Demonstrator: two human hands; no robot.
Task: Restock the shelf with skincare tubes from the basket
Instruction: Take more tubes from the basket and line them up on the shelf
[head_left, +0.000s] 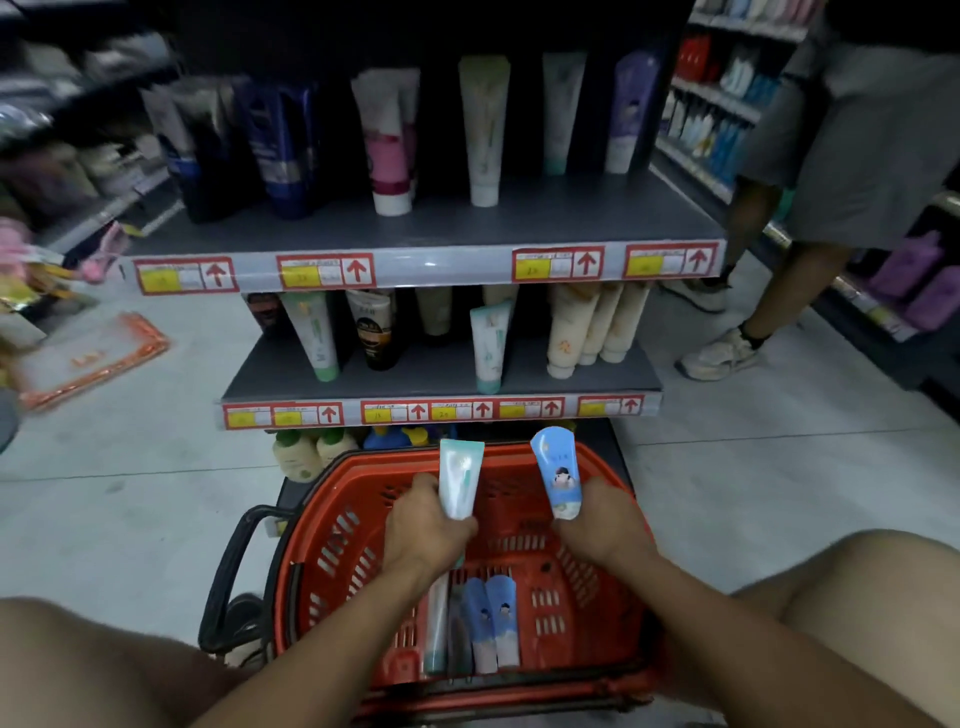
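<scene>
Two hands over the red basket (332, 525): left hand (426, 530) grips a green tube (460, 480), right hand (602, 519) a blue tube (556, 475), both upright above the rim. More tubes (478, 623) lie inside. Shelf (441, 384) ahead, gaps between its tubes.

A person in grey shorts (857, 156) and pale sneakers (719, 353) stood at the far right, beside a side aisle of blue and white bottles (711, 124). Purple packs (914, 280) sat on a low rack further right. On the floor at the left lay a flat orange-edged packet (93, 358), with pink items (104, 252) blurred just beyond it. The pale tiled floor (130, 493) spread on both sides, and a dark sandal (241, 618) showed near the bottom.
</scene>
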